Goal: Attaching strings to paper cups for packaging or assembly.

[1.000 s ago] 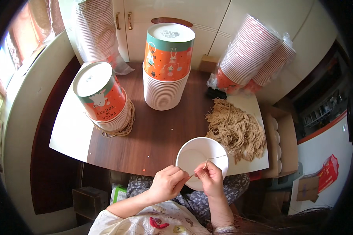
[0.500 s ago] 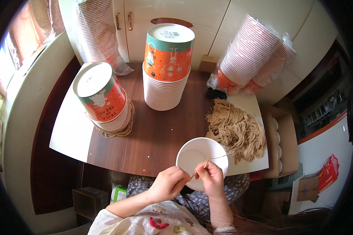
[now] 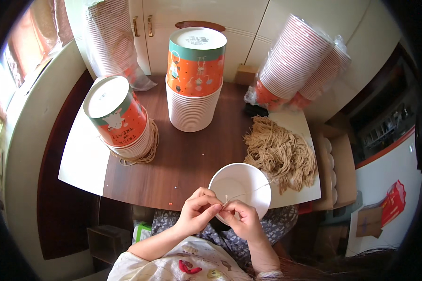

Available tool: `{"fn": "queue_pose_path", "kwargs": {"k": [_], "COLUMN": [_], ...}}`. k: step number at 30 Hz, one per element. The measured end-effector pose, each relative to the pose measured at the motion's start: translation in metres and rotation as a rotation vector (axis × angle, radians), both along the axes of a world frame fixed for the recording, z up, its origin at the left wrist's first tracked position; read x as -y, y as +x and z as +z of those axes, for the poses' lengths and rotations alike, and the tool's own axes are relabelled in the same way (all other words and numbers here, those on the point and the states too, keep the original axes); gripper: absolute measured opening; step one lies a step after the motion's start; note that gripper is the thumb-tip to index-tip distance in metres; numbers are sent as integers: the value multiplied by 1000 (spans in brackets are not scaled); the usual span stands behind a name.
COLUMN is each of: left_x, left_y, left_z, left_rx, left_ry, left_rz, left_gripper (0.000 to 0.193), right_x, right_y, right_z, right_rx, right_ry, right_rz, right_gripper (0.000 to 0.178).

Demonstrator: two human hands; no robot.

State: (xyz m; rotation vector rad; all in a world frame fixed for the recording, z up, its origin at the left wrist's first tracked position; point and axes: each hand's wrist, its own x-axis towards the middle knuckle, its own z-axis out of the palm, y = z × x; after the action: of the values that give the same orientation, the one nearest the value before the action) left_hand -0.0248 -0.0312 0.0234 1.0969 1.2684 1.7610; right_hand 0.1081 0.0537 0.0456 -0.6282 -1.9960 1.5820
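Observation:
A white paper bucket (image 3: 241, 180) sits at the table's near edge, its mouth toward me. Over its near rim, my left hand (image 3: 198, 213) and my right hand (image 3: 244, 220) meet, fingertips pinched together on a thin tan cord (image 3: 227, 198). A short piece of the cord sticks up between the fingers, while another length runs across the bucket's mouth to its right rim. Whether a knot is there is hidden by the fingers. Just right of the bucket lies a heap of tan cords (image 3: 281, 154).
Upside-down orange and green bucket stacks stand at the table's left (image 3: 115, 114) and back middle (image 3: 196, 70). Tan cords ring the left stack's base. Plastic-wrapped bucket stacks (image 3: 295, 61) lean at the back right, another (image 3: 112, 44) back left. A cardboard box (image 3: 344, 173) adjoins the table's right side.
My hands have drawn together, the right one moving left and down toward the left. A short cord end now shows upright between the fingertips. The view has shifted slightly.

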Motion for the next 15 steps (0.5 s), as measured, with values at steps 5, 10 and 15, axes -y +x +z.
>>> {"fn": "queue_pose_path", "kwargs": {"k": [5, 10, 15], "left_x": [-2, -2, -3], "left_y": [-7, -12, -7], "left_z": [9, 9, 6], "left_rx": [326, 282, 459], "left_ry": [-222, -227, -235], "left_rz": [-253, -352, -376], "left_gripper": [10, 11, 12], "right_x": [7, 15, 17], "right_y": [3, 4, 4], "right_z": [19, 23, 20], "right_rx": [66, 220, 229], "right_ry": [202, 679, 740], "right_rz": [-21, -90, -102], "right_gripper": [8, 11, 12]}}
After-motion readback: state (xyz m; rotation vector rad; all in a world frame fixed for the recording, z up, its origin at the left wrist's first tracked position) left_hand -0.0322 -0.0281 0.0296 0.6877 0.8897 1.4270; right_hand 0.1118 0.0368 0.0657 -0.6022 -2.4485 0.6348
